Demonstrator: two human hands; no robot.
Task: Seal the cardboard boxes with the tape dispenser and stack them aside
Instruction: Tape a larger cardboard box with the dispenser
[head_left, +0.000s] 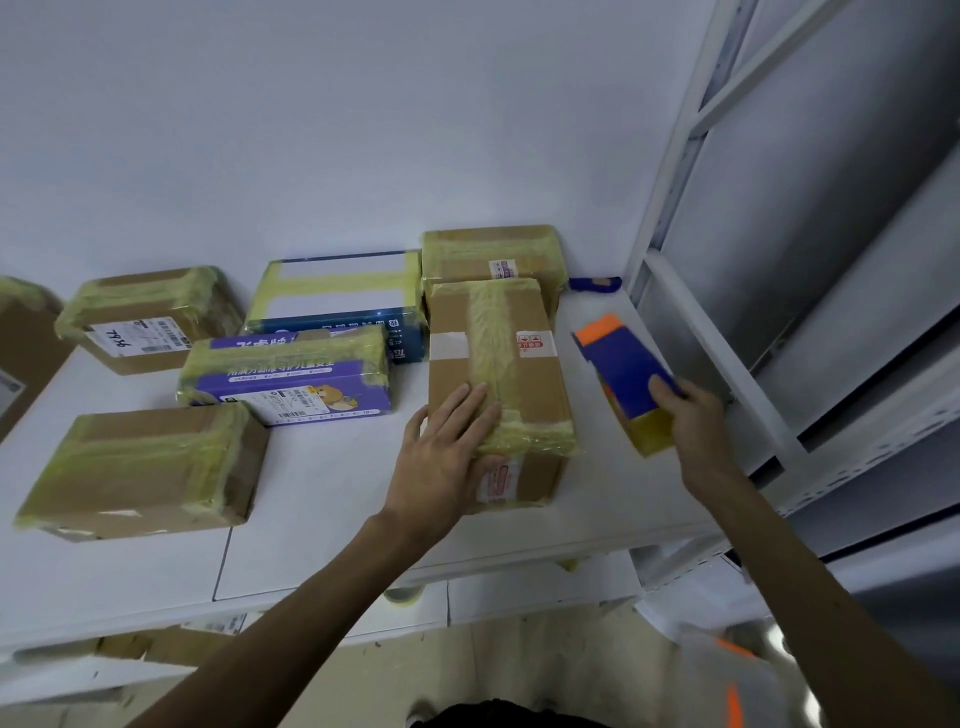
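Item: cardboard box (519, 364), tape lying along its top seam, sitting under the left hand (447, 447), whose straight fingers are pressing flat on its near end. Right hand (691, 415) is gripping the tape dispenser (623, 374) just right of the box, clear of it. Step, as judged: sealing is nearing completion. The next move is likely calling for shifting the box toward the taped boxes (145, 467) left of the left hand.
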